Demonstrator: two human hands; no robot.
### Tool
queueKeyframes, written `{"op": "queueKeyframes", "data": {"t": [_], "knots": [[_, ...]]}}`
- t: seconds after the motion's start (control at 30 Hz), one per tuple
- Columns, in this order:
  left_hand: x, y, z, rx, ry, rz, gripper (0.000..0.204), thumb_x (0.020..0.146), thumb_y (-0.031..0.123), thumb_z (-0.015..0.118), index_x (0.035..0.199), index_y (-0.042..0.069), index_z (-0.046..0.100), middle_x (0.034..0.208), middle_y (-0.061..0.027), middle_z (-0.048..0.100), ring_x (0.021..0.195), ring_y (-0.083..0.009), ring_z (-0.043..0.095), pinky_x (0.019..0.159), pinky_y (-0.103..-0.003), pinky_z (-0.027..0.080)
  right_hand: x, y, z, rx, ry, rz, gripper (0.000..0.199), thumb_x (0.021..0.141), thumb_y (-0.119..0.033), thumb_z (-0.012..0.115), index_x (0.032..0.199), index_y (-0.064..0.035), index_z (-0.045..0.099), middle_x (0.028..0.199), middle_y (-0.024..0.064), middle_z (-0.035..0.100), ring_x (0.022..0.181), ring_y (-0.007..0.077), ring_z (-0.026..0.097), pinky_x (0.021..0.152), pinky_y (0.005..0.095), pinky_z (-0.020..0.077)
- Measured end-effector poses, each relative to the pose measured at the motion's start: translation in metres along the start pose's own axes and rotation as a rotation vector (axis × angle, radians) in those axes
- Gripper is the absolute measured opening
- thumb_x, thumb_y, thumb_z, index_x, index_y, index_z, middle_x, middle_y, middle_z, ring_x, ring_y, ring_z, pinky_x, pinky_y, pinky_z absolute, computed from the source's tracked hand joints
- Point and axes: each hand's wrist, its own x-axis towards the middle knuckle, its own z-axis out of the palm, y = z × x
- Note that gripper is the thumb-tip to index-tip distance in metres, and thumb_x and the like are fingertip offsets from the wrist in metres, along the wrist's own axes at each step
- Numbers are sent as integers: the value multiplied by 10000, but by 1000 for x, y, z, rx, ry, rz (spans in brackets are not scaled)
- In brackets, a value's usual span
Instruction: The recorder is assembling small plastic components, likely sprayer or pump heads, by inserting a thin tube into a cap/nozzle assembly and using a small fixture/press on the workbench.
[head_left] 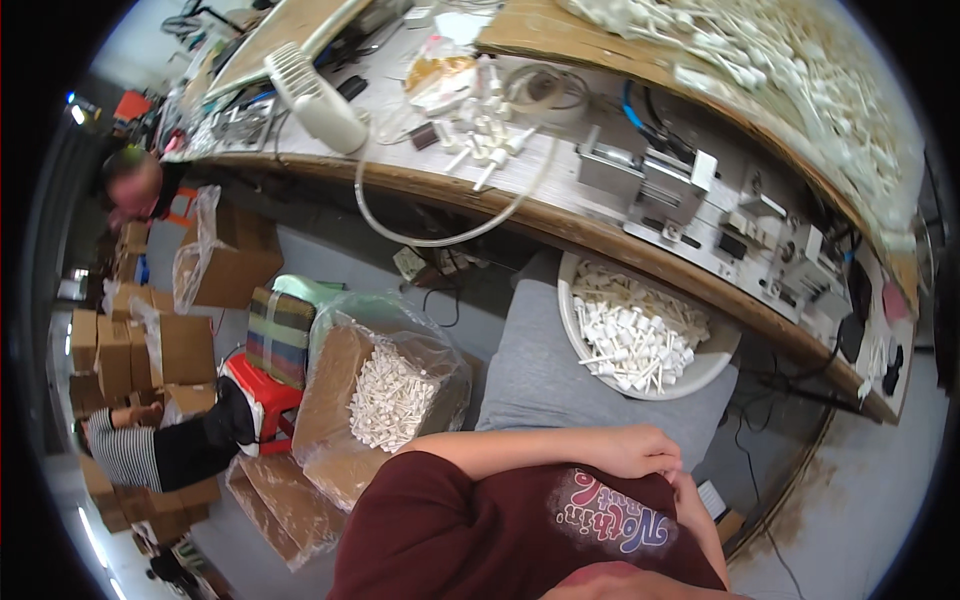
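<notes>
My left hand (645, 451) is in front of my maroon shirt (520, 520), its fingers curled in and pressed together. Touching it at the fingertips is my right hand (684, 487), closed as well. Whatever they may pinch is too small or hidden to make out. Beyond them a round white basin (715, 378) rests on my grey-covered lap (520, 365), partly under the table edge. In the basin lie many white plastic parts (640, 345) with thin stems and wider caps.
The wooden-edged workbench (330, 172) carries metal fixtures (650, 185), a clear hose (440, 243), a white fan (315, 100) and loose white parts (490, 140). A plastic-lined carton (335, 400) of white pieces stands left, beside a red stool (268, 400). Two people are farther left among cardboard boxes (185, 345).
</notes>
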Motion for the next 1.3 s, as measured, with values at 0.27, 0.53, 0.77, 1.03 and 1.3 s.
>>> {"op": "queueKeyframes", "data": {"t": [0.27, 0.53, 0.77, 1.03, 1.3], "knots": [[-5, -35, 2, 323, -71, -29, 252, 864, 293, 710, 921, 52, 758, 764, -144, 711, 699, -290, 683, 653, -411, 513, -5, 6, 2, -65, 48, -224, 375, 824, -153, 774, 1144, 2, 654, 1148, 110, 568, 993, 214, 573, 851, 319, 471], [-2, -22, -4, 445, -132, -125, 388, 843, 341, 657, 653, 4, 686, 579, -162, 611, 590, -345, 610, 585, -451, 454, -11, -4, 21, -745, 414, -237, 493, 875, -324, 667, 1303, -98, 578, 985, 139, 604, 916, 344, 610, 823, 400, 477], [-3, -22, -1, 413, -90, -64, 373, 808, 317, 644, 609, 2, 664, 563, -169, 594, 566, -360, 585, 568, -475, 429, 23, -10, 21, -644, 609, -206, 484, 873, -325, 668, 1291, -97, 582, 979, 138, 603, 912, 345, 611, 818, 402, 477], [-5, -28, -5, 448, -88, -62, 312, 819, 323, 646, 720, 41, 735, 637, -153, 660, 629, -321, 639, 623, -440, 485, 44, -10, 24, -614, 621, -218, 475, 871, -325, 670, 1278, -96, 586, 973, 137, 601, 907, 345, 611, 812, 403, 477], [-6, -25, -10, 414, -94, -30, 257, 795, 286, 655, 773, 49, 750, 674, -159, 679, 628, -323, 644, 622, -434, 489, 57, -11, 29, -590, 633, -231, 465, 868, -326, 671, 1264, -95, 590, 966, 135, 600, 903, 345, 612, 806, 405, 477]]}}
